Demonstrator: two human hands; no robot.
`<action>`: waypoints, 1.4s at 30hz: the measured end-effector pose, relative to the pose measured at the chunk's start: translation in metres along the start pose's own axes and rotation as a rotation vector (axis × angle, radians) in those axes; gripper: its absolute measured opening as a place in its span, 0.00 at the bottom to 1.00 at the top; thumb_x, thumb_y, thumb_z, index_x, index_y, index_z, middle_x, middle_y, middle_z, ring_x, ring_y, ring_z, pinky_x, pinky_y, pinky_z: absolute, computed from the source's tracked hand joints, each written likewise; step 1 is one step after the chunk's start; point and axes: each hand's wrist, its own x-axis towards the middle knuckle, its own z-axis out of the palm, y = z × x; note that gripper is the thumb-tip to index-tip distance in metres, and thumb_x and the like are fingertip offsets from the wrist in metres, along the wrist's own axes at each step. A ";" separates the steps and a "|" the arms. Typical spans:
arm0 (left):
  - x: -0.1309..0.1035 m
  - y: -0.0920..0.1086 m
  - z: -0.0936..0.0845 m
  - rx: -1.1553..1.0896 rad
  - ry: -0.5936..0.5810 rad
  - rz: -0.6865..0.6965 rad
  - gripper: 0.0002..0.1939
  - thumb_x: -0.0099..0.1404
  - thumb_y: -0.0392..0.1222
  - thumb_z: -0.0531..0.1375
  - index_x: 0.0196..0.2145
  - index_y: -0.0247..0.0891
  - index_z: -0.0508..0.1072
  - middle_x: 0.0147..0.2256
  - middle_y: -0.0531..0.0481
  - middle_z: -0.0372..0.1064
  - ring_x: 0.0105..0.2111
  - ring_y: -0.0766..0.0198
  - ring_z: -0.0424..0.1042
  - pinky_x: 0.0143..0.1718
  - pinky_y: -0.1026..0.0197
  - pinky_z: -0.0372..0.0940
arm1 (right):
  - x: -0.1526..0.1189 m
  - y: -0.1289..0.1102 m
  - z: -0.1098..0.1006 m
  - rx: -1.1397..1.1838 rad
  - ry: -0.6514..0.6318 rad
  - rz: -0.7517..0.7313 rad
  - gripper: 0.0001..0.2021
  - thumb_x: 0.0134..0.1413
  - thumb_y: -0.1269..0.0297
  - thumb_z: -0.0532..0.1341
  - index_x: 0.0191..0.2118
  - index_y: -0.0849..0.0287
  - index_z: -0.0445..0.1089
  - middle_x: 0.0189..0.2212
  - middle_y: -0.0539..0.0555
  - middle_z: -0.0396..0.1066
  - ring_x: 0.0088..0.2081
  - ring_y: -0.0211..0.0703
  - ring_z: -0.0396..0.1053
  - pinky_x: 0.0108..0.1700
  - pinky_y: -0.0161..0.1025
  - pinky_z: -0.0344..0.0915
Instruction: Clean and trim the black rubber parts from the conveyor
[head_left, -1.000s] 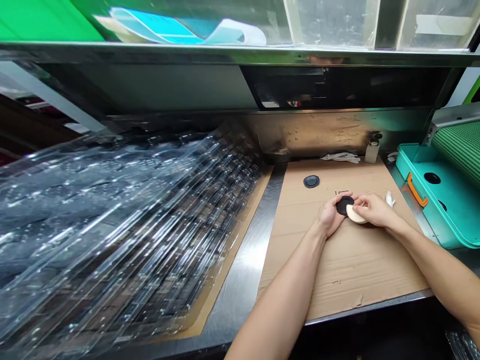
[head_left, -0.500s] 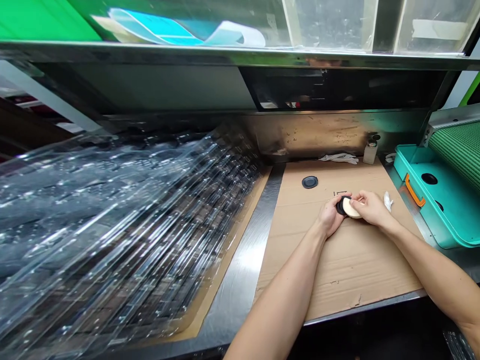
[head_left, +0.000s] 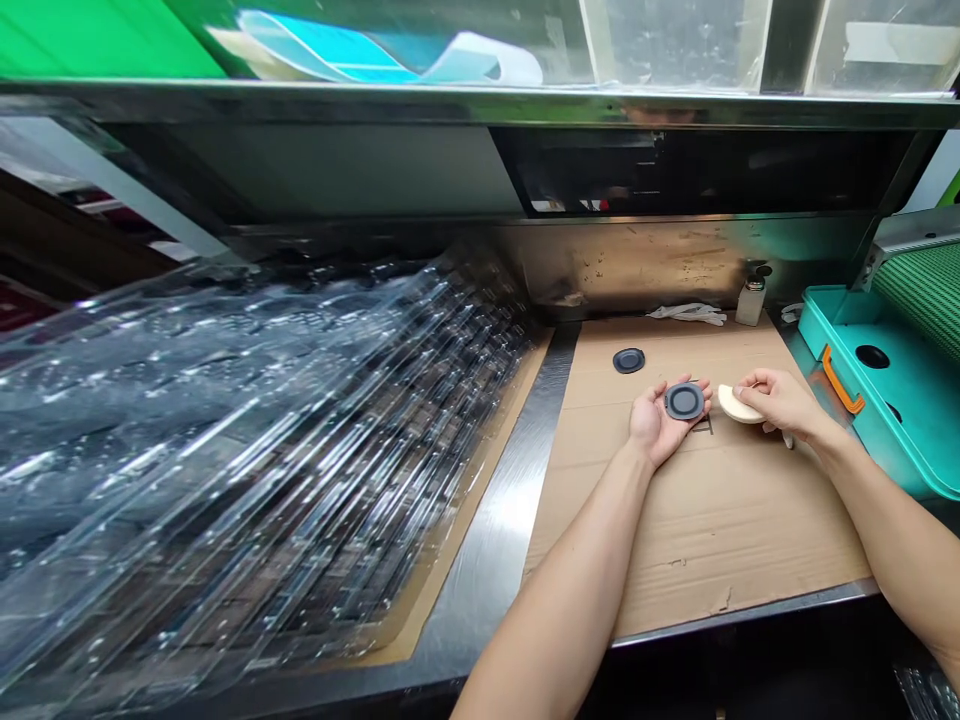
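Note:
On the upturned fingers of my left hand (head_left: 664, 425) rests a round dark-grey disc (head_left: 685, 401) with a ring-shaped recess, its face towards me. My right hand (head_left: 780, 402) pinches a cream round pad (head_left: 738, 405), which looks like a sponge, just right of the disc and apart from it. A similar dark disc with a small tab (head_left: 628, 360) lies on the cardboard sheet (head_left: 675, 520), beyond my left hand. Something white shows partly behind my right hand, too hidden to name.
Stacked clear plastic trays (head_left: 300, 430) fill the left side. A teal box (head_left: 922, 430) with an orange latch and dark round pieces stands right, beside a green conveyor belt (head_left: 926, 300). A small bottle (head_left: 751, 298) and white gloves (head_left: 688, 314) lie along the back.
My right hand has drawn the cream pad off to the right, away from the disc. My left hand has opened out flatter, uncovering the disc's face. The view has shifted slightly.

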 end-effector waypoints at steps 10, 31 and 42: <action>-0.004 0.003 -0.002 0.018 -0.067 -0.001 0.25 0.64 0.32 0.53 0.59 0.30 0.70 0.53 0.31 0.74 0.47 0.48 0.78 0.46 0.47 0.74 | 0.004 0.006 0.011 -0.183 0.177 -0.111 0.16 0.55 0.51 0.62 0.41 0.59 0.75 0.25 0.51 0.73 0.22 0.36 0.64 0.23 0.31 0.55; -0.001 0.000 -0.002 0.046 -0.090 0.101 0.24 0.65 0.38 0.52 0.54 0.26 0.75 0.53 0.31 0.75 0.46 0.49 0.77 0.48 0.46 0.72 | 0.002 0.002 -0.002 -0.560 0.271 -0.216 0.17 0.63 0.51 0.58 0.45 0.57 0.77 0.36 0.57 0.77 0.37 0.47 0.73 0.38 0.40 0.64; 0.000 -0.002 0.002 0.071 -0.071 0.130 0.22 0.71 0.40 0.51 0.56 0.28 0.72 0.52 0.32 0.76 0.45 0.51 0.78 0.45 0.52 0.71 | 0.003 0.006 -0.047 -0.835 0.199 -0.094 0.12 0.60 0.55 0.61 0.29 0.55 0.73 0.25 0.55 0.75 0.29 0.47 0.71 0.33 0.41 0.58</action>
